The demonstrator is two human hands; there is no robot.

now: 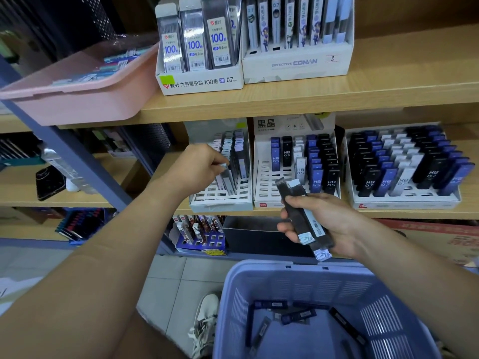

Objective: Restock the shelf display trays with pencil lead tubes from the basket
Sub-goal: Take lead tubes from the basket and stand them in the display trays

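**One tube at the left tray, a bundle in the right hand**

The left hand (204,161) pinches the pale cap of a slim grey pencil lead tube (228,178). The tube stands steeply, cap up and leaning left, with its lower end in the white slotted display tray (220,203) at the left of the middle shelf.

The right hand (318,221) grips a bundle of dark lead tubes (300,211) in front of the shelf edge. Their long axis runs diagonally, from up-left towards the trays to down-right past the palm.

More dark tubes (298,314) lie flat at mixed angles in the lavender plastic basket (259,294) below.

The pale wooden shelf boards (388,94) carry two fuller white trays (404,200) to the right. A pink plastic bin (77,99) sits on the upper board, and the floor (166,281) below is pale tile
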